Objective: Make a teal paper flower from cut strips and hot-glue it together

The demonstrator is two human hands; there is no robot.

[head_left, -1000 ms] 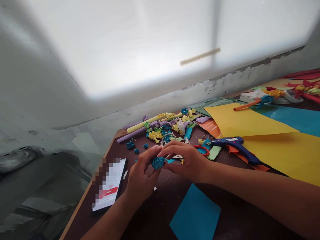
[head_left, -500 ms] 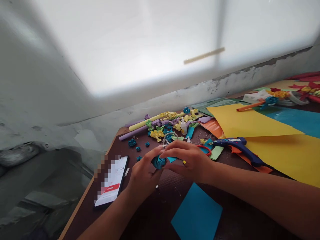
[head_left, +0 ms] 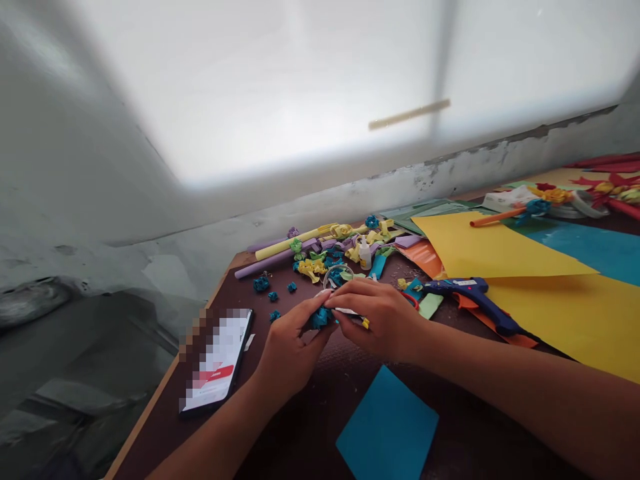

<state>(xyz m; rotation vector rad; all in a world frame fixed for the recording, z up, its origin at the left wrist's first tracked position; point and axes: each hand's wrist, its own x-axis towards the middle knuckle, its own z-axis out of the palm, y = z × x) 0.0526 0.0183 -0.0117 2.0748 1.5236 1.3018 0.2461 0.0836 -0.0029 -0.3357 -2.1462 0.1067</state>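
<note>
A crumpled blue paper flower (head_left: 320, 318) sits between the fingers of my left hand (head_left: 293, 340), which is closed around it. My right hand (head_left: 383, 317) pinches at the flower's right side, its fingertips meeting those of my left hand. A small yellow-tipped piece (head_left: 365, 323) shows below the right fingers; I cannot make out whether it is held. In front of my hands lies a flat blue paper sheet (head_left: 387, 423). Beyond them are small blue paper flowers (head_left: 261, 284) and a ring-shaped roll (head_left: 336, 272).
A phone (head_left: 217, 363) lies by the table's left edge. Rolled paper tubes (head_left: 273, 259), paper scraps and a small white bottle (head_left: 365, 255) are at the back. On the right are a blue glue gun (head_left: 473, 297), yellow sheets (head_left: 500, 245) and an orange-stemmed paper flower (head_left: 493, 220).
My right fingers have shifted and closed in against the blue paper flower, which has turned slightly between my hands. The view has moved a little; the things on the table stay put.
</note>
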